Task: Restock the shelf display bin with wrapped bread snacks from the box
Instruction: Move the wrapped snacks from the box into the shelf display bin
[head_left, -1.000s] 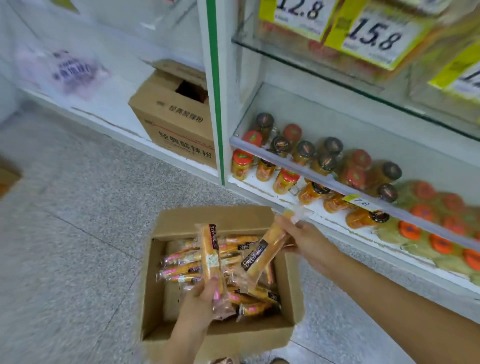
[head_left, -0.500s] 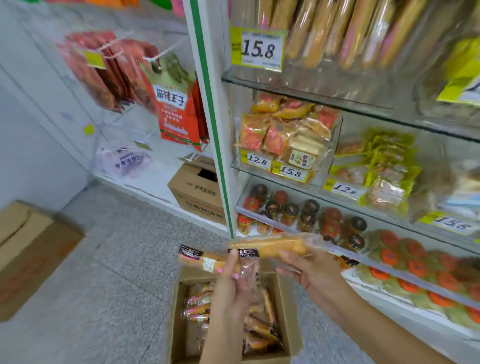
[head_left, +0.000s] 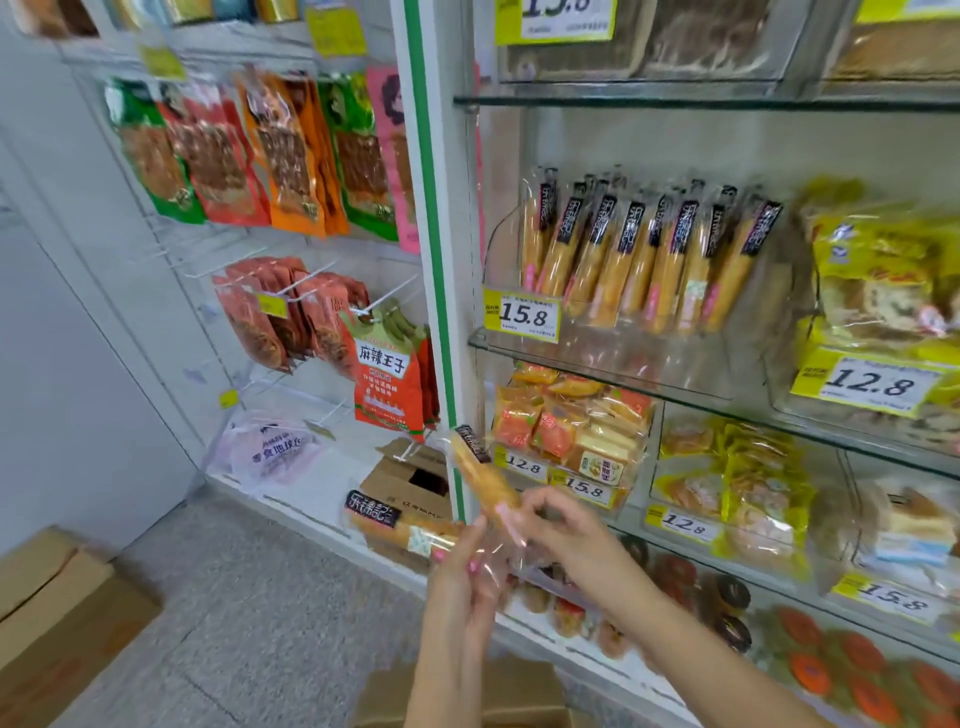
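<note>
Head view: a brown cardboard box (head_left: 524, 691) sits at the bottom edge, beneath both hands. The left hand (head_left: 457, 577) grips one clear-wrapped golden bread stick (head_left: 400, 527) lying level. The right hand (head_left: 561, 540) pinches a second stick (head_left: 480, 475), tilted upward now where it lay level before. Beyond, the clear plastic display bin (head_left: 504, 254) holds about nine upright, with open room at its right end.

Golden-brown bread, black labels lettered in white and pink ends are shown by the snacks (head_left: 644, 260) at centre right. The price tags (head_left: 522, 315) are printed yellow with black digits. The post (head_left: 431, 260) is striped white and green. Red, orange and green packets (head_left: 249, 150) are hung at upper left. The floor (head_left: 270, 623) is speckled grey.
</note>
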